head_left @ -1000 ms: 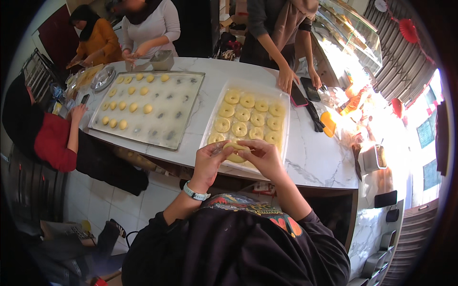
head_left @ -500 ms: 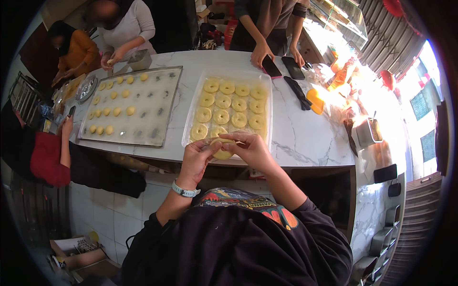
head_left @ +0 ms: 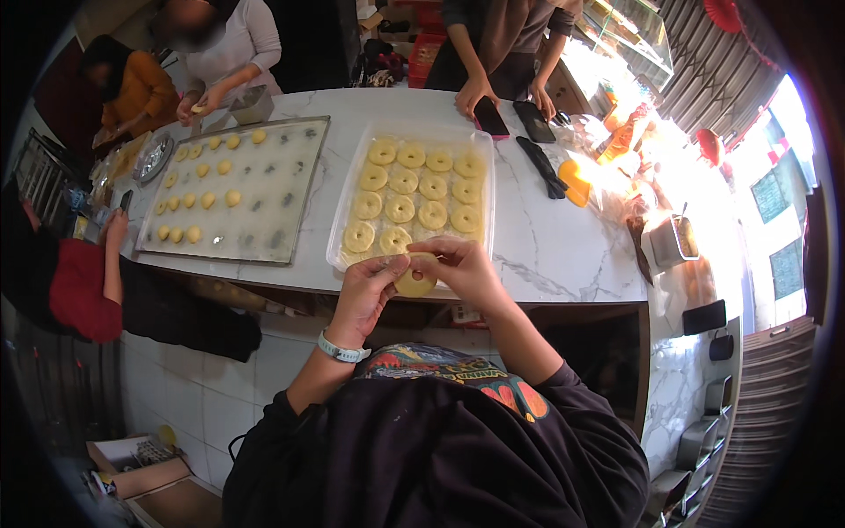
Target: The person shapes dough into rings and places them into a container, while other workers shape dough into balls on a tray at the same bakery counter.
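Observation:
Between my two hands is a ring of pale yellow dough (head_left: 415,283), held just past the table's near edge. The fingers of my left hand (head_left: 363,295), above a light-blue wristwatch (head_left: 341,348), pinch its left side. My right hand (head_left: 466,275) has its fingers closed on the upper right side. A small hole shows in the ring's middle; my fingers hide part of its upper rim. Right behind my hands lies a white plastic tray (head_left: 490,180) with several rows of dough rings (head_left: 403,181). My hands overlap its near right part.
Left of the tray is a metal sheet (head_left: 264,198) with round dough balls (head_left: 208,201). Across the marble table (head_left: 546,264), people work or handle phones (head_left: 489,116). A black strap-like object (head_left: 540,167), a yellow object (head_left: 576,181) and plastic bags stand right. A person in red (head_left: 86,286) is at left.
The dough ring has turned in my hands, so its face and hole now show more plainly. Both hands still grip it. The whole view has shifted slightly.

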Demonstrator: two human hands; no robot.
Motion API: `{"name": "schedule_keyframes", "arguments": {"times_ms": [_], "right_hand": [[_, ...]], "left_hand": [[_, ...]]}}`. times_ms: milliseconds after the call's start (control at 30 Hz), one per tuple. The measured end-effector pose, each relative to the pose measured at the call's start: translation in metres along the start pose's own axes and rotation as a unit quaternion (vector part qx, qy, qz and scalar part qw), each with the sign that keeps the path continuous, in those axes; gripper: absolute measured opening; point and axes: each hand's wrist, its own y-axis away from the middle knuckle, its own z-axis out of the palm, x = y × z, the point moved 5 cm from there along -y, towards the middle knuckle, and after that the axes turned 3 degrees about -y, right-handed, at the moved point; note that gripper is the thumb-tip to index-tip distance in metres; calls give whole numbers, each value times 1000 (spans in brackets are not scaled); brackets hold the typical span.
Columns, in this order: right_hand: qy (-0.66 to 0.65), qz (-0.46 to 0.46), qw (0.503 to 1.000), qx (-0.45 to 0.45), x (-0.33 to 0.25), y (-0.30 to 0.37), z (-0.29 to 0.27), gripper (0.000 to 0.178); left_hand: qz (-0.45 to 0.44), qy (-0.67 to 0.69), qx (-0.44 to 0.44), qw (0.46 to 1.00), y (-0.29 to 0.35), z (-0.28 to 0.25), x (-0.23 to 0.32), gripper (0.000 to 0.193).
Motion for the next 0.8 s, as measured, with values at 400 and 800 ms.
{"name": "schedule_keyframes", "arguments": {"times_ms": [400,800], "right_hand": [[14,17,1000,7,8,6,-8,29],[27,20,999,13,5,6,-3,27]], "left_hand": [[32,-32,26,999,2,-5,1,18],[5,-22,4,1000,5,-5,-3,18]]}}
